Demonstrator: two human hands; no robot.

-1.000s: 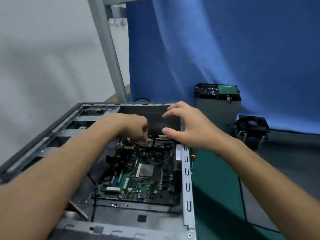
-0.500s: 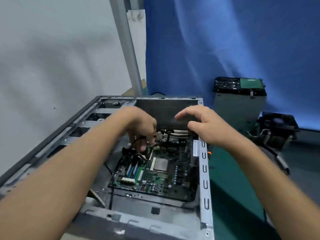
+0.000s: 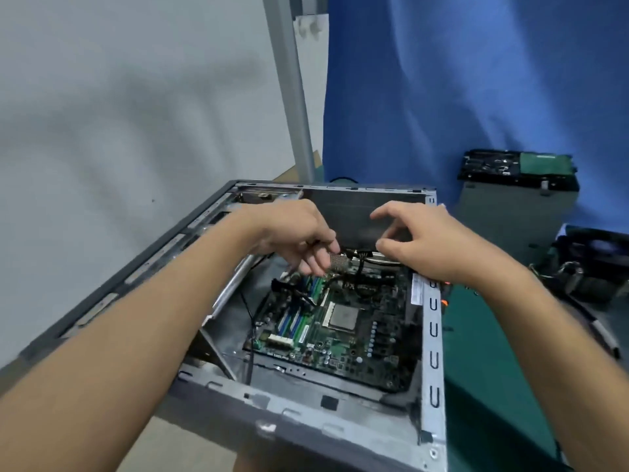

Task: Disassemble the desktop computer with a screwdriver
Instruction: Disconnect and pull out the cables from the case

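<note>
Both hands over the computer case (image 3: 433, 335). My left hand (image 3: 296, 238) pinches black cables (image 3: 358, 267); my right hand (image 3: 425, 245) hovers half-open, empty.

There are two bare hands in view, one left hand (image 3: 292, 238) and one right hand (image 3: 425, 247). There is one open grey sheet-metal computer case (image 3: 306, 427) and one green printed-circuit motherboard (image 3: 343, 352), with one square silver processor chip (image 3: 343, 316) and one white rectangular connector (image 3: 280, 341). The case's right rail shows five U-shaped slots (image 3: 433, 359). The black cables (image 3: 292, 289) are too tangled to count. There is also one grey metal drive cage (image 3: 510, 216), one black-and-green hard drive (image 3: 510, 165), one black cooling fan (image 3: 599, 247), one dark green mat (image 3: 493, 386), one grey metal post (image 3: 292, 97) and one blue cloth backdrop (image 3: 476, 80).
</note>
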